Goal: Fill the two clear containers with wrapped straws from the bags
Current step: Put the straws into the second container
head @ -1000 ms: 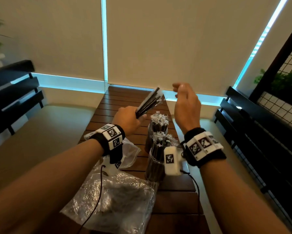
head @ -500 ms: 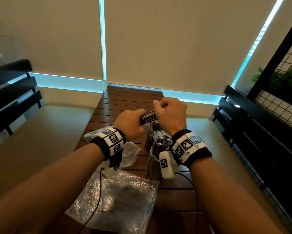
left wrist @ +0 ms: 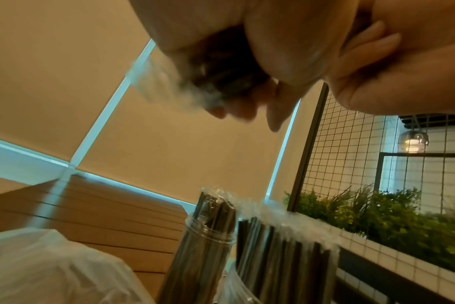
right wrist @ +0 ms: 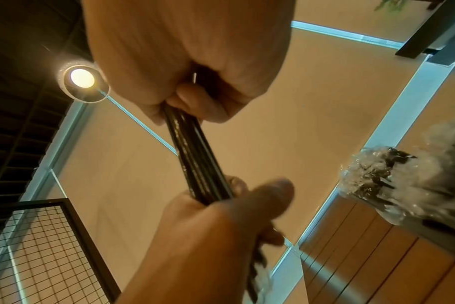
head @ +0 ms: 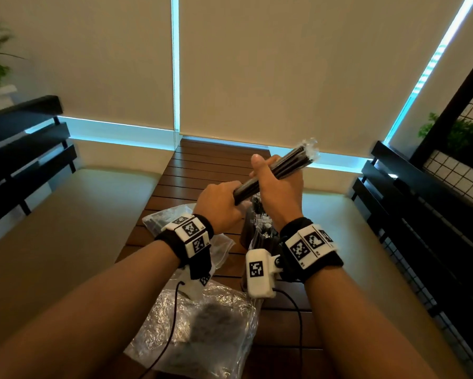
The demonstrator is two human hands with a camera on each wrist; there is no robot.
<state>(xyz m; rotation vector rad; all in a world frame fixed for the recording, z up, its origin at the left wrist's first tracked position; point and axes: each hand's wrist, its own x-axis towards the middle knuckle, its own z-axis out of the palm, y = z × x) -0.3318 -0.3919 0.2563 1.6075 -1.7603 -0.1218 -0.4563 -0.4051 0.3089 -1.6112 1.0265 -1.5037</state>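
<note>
A bundle of black wrapped straws (head: 292,162) slants up to the right above the table, its clear wrapper ends at the top. My left hand (head: 219,203) grips its lower end and my right hand (head: 279,187) grips its middle. The right wrist view shows the bundle (right wrist: 200,164) running from my right hand (right wrist: 182,72) down into my left hand (right wrist: 221,226). Two clear containers (head: 253,236) stand under my hands, mostly hidden. In the left wrist view both containers (left wrist: 203,246) (left wrist: 281,257) hold upright wrapped straws.
A crinkled plastic bag (head: 197,324) with dark straws lies on the slatted wooden table (head: 202,165) near me. A second bag (head: 161,222) lies left of the containers. Cushioned benches flank the table. Black railings and a wire grid with plants (head: 462,132) stand at the right.
My right hand came down from the air and took hold of the bundle that my left hand held alone. The bundle then tilted up to the right with both hands on it.
</note>
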